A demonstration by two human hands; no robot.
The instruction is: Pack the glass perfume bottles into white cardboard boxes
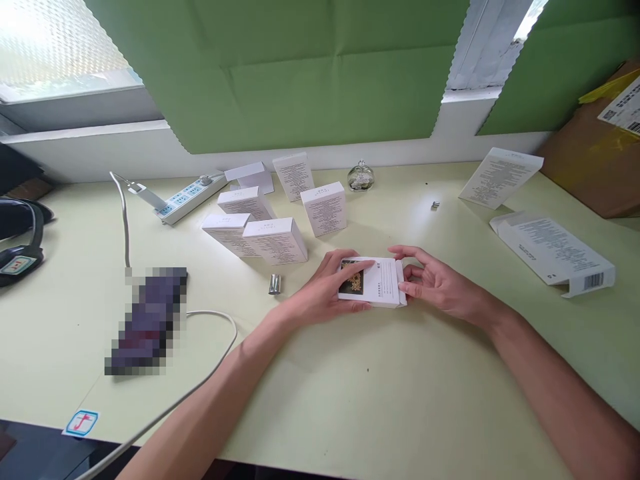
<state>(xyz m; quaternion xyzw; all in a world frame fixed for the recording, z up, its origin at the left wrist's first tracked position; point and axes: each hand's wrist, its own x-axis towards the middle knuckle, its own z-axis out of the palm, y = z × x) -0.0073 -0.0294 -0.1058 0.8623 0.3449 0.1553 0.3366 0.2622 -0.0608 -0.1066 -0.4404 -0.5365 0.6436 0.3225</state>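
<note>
A small white carton (385, 281) with a dark picture of a yellow flower-like design lies flat on the table in front of me. My left hand (337, 283) grips its left part, fingers across the top and thumb along the near edge. At the right end, my right hand (430, 280) has its thumb and curled fingers on the end flap (401, 283). Whether that flap is fully closed I cannot tell. A shiny silver cylinder (275, 284) stands left of my left hand. Beyond the hands is a round clear glass bottle (361, 177).
Several white cartons (276, 241) stand at the back. On the right are an upright carton (500, 177) and an unfolded one (555, 252), near a brown cardboard box (595, 147). A power strip (190, 199), cable (220, 360), pixelated dark object (147, 323) and small metal piece (435, 205) lie around.
</note>
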